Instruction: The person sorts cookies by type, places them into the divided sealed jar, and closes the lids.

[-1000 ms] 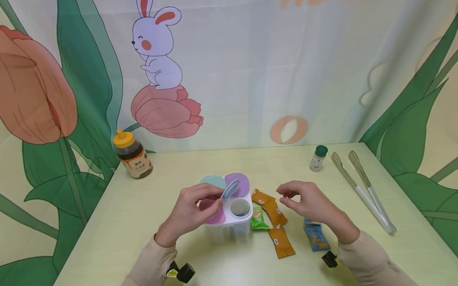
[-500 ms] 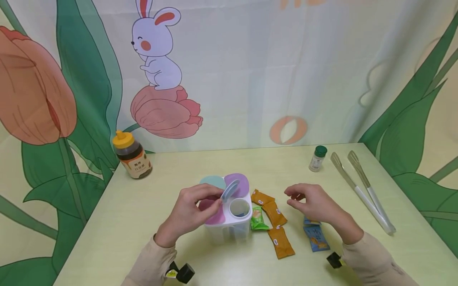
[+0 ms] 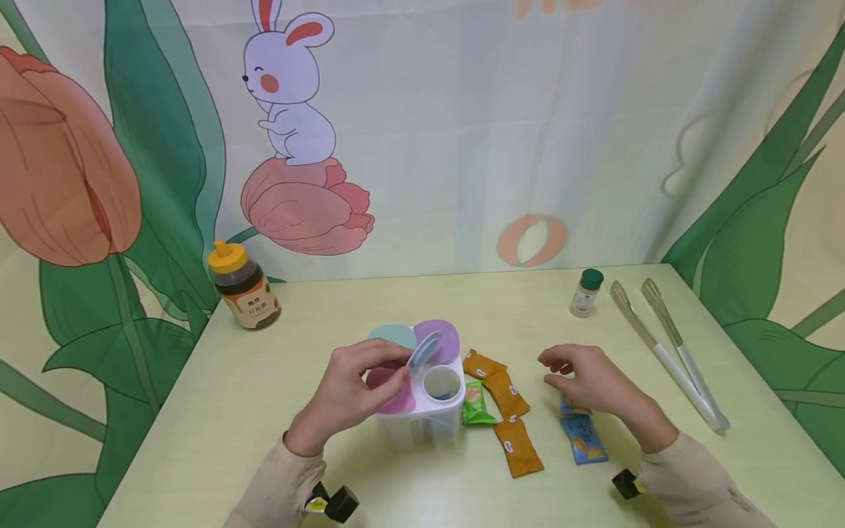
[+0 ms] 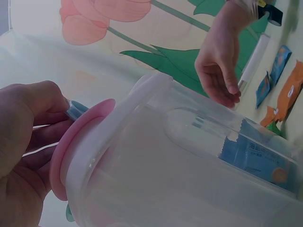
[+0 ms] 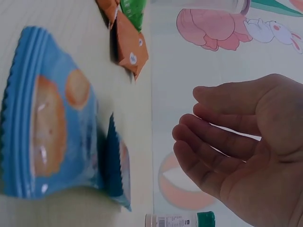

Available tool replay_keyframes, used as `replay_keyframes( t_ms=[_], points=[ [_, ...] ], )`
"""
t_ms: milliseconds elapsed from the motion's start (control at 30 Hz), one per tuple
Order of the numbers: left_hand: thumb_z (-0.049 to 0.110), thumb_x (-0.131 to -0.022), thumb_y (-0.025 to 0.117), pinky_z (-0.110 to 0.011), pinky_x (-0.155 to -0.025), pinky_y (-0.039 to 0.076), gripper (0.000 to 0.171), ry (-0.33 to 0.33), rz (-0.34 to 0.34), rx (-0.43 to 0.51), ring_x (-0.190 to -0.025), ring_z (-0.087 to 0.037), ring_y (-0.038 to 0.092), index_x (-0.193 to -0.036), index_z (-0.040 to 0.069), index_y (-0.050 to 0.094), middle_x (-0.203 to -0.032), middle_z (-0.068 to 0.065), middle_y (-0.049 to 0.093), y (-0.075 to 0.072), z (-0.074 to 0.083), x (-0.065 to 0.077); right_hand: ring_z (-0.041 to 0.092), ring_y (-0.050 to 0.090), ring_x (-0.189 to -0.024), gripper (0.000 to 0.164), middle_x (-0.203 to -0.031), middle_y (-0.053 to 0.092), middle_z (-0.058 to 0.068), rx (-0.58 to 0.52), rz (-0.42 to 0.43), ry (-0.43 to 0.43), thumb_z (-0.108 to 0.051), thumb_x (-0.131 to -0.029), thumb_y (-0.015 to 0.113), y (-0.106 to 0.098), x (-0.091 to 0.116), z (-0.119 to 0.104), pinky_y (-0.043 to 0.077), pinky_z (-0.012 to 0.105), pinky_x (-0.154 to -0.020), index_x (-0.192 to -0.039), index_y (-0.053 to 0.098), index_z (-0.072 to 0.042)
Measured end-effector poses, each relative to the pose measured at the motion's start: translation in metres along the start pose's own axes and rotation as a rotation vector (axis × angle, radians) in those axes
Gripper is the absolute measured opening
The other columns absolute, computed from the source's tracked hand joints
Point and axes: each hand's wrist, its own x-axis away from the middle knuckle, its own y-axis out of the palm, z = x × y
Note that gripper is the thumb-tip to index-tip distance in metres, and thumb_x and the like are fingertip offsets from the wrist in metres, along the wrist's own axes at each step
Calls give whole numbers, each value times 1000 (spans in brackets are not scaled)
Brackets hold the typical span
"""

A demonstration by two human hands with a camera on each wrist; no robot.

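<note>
My left hand (image 3: pixel 356 385) pinches the raised light-blue lid (image 3: pixel 425 352) of a clear storage box (image 3: pixel 419 431) with a white top. That lid's round opening (image 3: pixel 442 383) is uncovered. A blue snack packet (image 4: pixel 258 161) lies inside the box, seen through its wall in the left wrist view. My right hand (image 3: pixel 590 378) hovers with loosely bent fingers and nothing between them. Just beneath it lie two blue cracker packets (image 3: pixel 584 438), one partly hidden by the hand. Larger in the right wrist view, the nearer blue packet (image 5: pixel 52 118) shows printed round crackers.
Several orange packets (image 3: pixel 518 447) and a green packet (image 3: pixel 475 403) lie right of the box. A honey bottle (image 3: pixel 247 290) with a yellow cap stands at the back left. A green-capped shaker (image 3: pixel 584 295) and metal tongs (image 3: pixel 676 359) are at the right.
My right hand has drifted right and slightly toward me, away from the box and over the blue packets. The left hand and the lid have stayed in place.
</note>
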Motion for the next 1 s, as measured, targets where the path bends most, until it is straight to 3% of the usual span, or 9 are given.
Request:
replay_keyframes(
  t_ms=[767,1000],
  points=[
    [-6,-82,70,-24,-75,60,20,-2,-4,4,-83,-15,71,-100,1,72,-93,-9,72,-1,1,0,29,65,-96,31,-110,69,15,26,-44,90,-5,-85,69,5,4,25,57,45,-82,-115,66,2],
    [-6,-82,70,-24,-76,60,20,-9,-7,0,-83,-15,71,-100,1,72,-93,-8,72,-1,1,0,29,63,-98,37,-112,68,16,50,-92,131,-7,-84,72,7,3,29,56,46,-84,-118,64,3]
  ],
)
